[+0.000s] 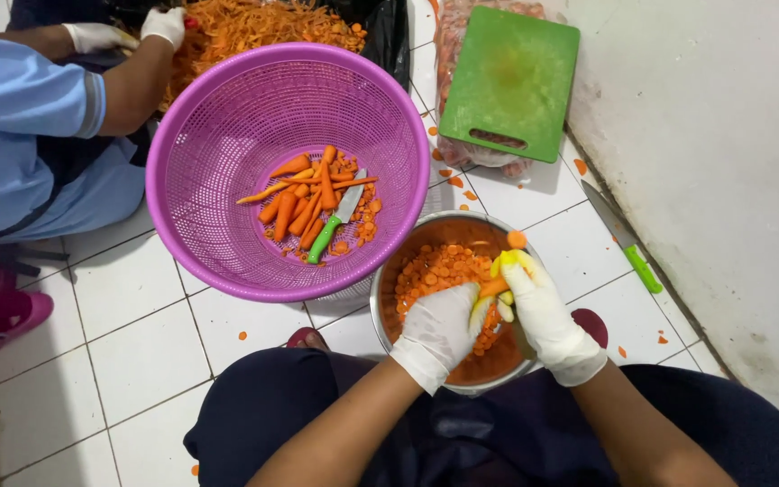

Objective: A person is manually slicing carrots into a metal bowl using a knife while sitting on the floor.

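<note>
Right then, slicing was the step in hand: both white-gloved hands worked over the steel bowl, already well filled with carrot rounds. The left hand was closed around the carrot piece, its fingers curled under it, only the orange tip showing between the two gloves. The right hand was wrapped tight on a yellow-handled tool, pressed against the carrot's end; the blade itself was hidden, so its kind could not be told. One round sat at the bowl's rim.

By my reading, the next move called for a short, controlled cut with the left fingertips kept back from the edge, the slice dropping into the bowl.

Just beside the bowl, the purple basket held whole peeled carrots and a green-handled knife. Another green-handled knife lay on the tiled floor by the wall, near a green cutting board. A co-worker's gloved hands worked at shredded carrot.
</note>
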